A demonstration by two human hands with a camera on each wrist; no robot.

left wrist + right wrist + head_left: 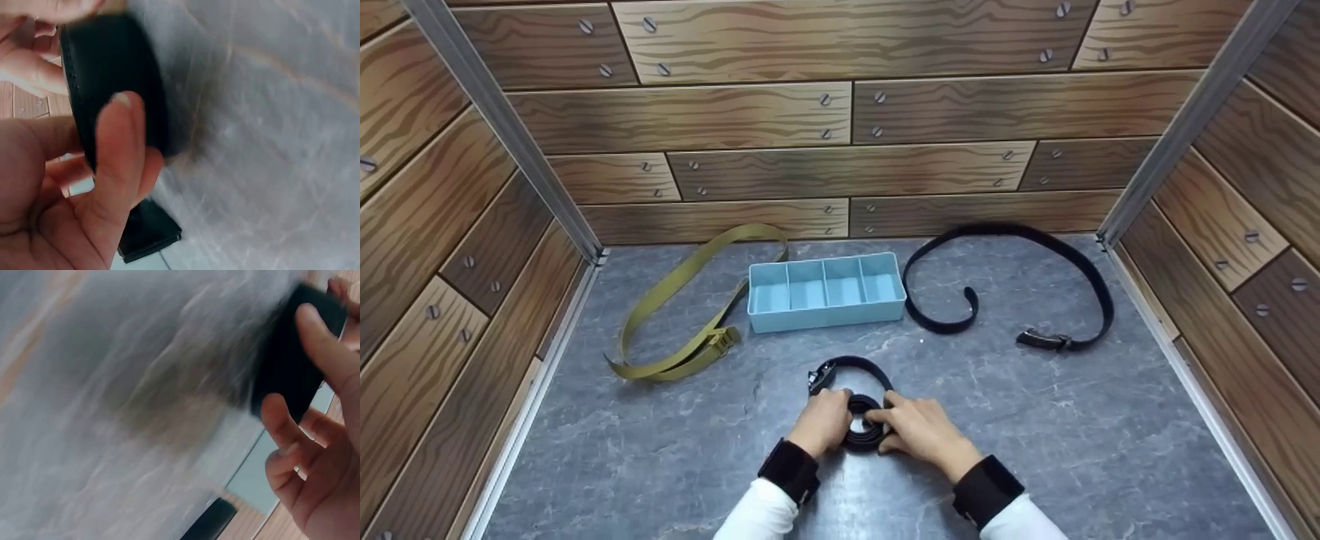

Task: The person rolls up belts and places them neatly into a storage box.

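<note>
The left hand [823,421] and right hand [921,429] pinch the coiled belt [861,445] from 2 sides, in front of the tray [826,321]; snug turns with flush edges should best take up the uncoiled buckle end [820,376].

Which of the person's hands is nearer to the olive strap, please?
Left. The left hand grips the coiled black belt, to the right of the olive strap and nearer the person; the right hand is farther right, across the coil.
</note>
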